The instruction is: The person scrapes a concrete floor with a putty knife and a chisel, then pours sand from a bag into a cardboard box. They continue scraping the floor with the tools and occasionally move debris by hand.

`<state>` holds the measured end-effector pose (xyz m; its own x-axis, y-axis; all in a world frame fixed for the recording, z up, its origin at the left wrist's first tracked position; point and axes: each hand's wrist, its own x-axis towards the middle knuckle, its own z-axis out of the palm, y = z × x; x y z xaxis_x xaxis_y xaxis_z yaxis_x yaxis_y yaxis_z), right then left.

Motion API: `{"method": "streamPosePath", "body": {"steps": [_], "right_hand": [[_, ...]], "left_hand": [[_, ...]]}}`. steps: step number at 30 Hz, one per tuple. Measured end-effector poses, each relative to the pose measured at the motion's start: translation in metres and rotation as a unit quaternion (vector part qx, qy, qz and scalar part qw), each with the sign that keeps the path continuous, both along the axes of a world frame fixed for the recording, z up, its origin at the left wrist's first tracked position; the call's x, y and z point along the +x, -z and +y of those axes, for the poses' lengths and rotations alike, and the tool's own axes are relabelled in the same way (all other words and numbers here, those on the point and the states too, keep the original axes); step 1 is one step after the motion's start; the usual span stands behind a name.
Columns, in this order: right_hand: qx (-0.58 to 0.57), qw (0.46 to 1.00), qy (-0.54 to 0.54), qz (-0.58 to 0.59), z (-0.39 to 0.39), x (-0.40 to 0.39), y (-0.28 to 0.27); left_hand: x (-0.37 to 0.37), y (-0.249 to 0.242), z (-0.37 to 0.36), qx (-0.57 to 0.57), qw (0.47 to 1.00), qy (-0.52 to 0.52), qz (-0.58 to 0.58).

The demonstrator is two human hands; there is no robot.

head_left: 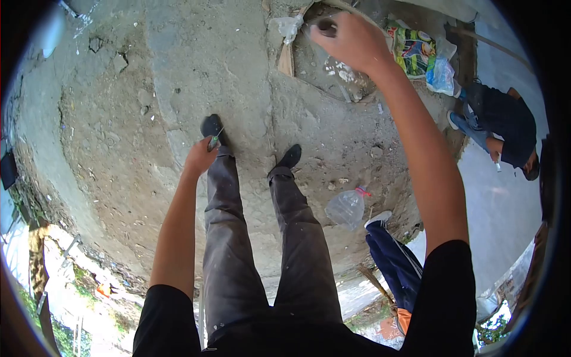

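Observation:
My left hand (202, 157) is closed round the green handle of a small tool (214, 141) with a thin metal shaft, above my left shoe. Raised at the upper right, my right hand (348, 41) has its fingers curled round a dark, roundish object (327, 27); what it is cannot be made out. Beneath that hand lies an open sack (315, 89) with white bits and debris in it. A clear plastic bag (288, 27) rests at the sack's left edge.
A green and yellow printed bag (410, 50) and a blue-white plastic bag (441, 74) lie at the upper right. One person (502, 122) crouches at the right; another person's legs (392, 256) show lower down. A clear plastic bag (346, 208) lies right of my feet.

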<state>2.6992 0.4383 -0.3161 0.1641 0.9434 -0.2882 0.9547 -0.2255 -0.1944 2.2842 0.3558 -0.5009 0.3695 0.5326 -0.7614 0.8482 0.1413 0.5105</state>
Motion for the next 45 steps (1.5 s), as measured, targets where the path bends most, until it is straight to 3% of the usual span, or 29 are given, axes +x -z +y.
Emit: {"method": "streamPosePath", "body": {"steps": [2, 4, 6, 10, 14, 16, 17, 19, 20, 22, 23, 25, 29, 31, 37, 41, 43, 45], "right_hand": [[0.08, 0.992, 0.077, 0.064, -0.037, 0.015, -0.01], [0.052, 0.963, 0.207, 0.164, -0.078, 0.027, -0.027], [0.075, 0.918, 0.27, 0.281, -0.129, 0.037, -0.026], [0.121, 0.806, 0.431, 0.388, -0.22, 0.015, -0.006], [0.156, 0.762, 0.49, 0.392, -0.292, -0.008, 0.066], [0.038, 0.644, 0.635, 0.426, -0.314, -0.017, 0.105], [0.037, 0.637, 0.642, 0.426, -0.326, -0.021, 0.124], [-0.043, 0.601, 0.684, 0.412, -0.353, -0.032, 0.162], [-0.046, 0.592, 0.692, 0.411, -0.367, -0.035, 0.181], [-0.13, 0.634, 0.68, 0.345, -0.396, -0.037, 0.216], [-0.135, 0.626, 0.688, 0.342, -0.417, -0.038, 0.236], [-0.159, 0.757, 0.594, 0.223, -0.442, -0.034, 0.268], [-0.245, 0.735, 0.594, 0.218, -0.448, -0.022, 0.286], [-0.229, 0.662, 0.659, 0.276, -0.435, -0.017, 0.289], [-0.087, 0.72, 0.601, 0.337, -0.361, -0.006, 0.311], [-0.111, 0.749, 0.566, 0.326, -0.28, -0.004, 0.297], [-0.068, 0.694, 0.606, 0.383, -0.246, -0.011, 0.294], [-0.029, 0.689, 0.598, 0.409, -0.211, -0.024, 0.303]], "left_hand": [[0.02, 0.0, 0.001, 0.025, 1.0, 0.006, -0.008], [0.042, -0.001, 0.001, 0.029, 0.999, 0.012, -0.034], [0.063, -0.007, 0.0, 0.032, 0.998, 0.004, -0.061], [0.09, -0.017, -0.008, 0.002, 0.995, -0.031, -0.094], [0.085, -0.008, -0.024, 0.006, 0.998, 0.033, -0.058], [0.068, 0.019, -0.04, 0.057, 0.994, 0.032, -0.089], [0.073, 0.01, -0.042, 0.053, 0.994, 0.041, -0.086], [0.082, -0.009, -0.048, -0.123, 0.976, -0.161, -0.077], [0.087, -0.016, -0.054, -0.128, 0.977, -0.153, -0.07], [0.093, -0.022, -0.072, -0.157, 0.92, -0.329, -0.141], [0.09, -0.018, -0.085, -0.166, 0.922, -0.323, -0.134], [0.087, -0.011, -0.106, -0.189, 0.86, -0.428, -0.204], [0.083, 0.01, -0.136, -0.202, 0.854, -0.451, -0.164], [0.091, 0.018, -0.136, -0.218, 0.844, -0.461, -0.167], [0.106, 0.01, -0.111, -0.246, 0.831, -0.454, -0.206], [0.098, 0.008, -0.097, -0.271, 0.781, -0.516, -0.224], [0.094, 0.006, -0.087, -0.27, 0.772, -0.526, -0.233], [0.09, 0.006, -0.079, -0.274, 0.764, -0.535, -0.234]]}}
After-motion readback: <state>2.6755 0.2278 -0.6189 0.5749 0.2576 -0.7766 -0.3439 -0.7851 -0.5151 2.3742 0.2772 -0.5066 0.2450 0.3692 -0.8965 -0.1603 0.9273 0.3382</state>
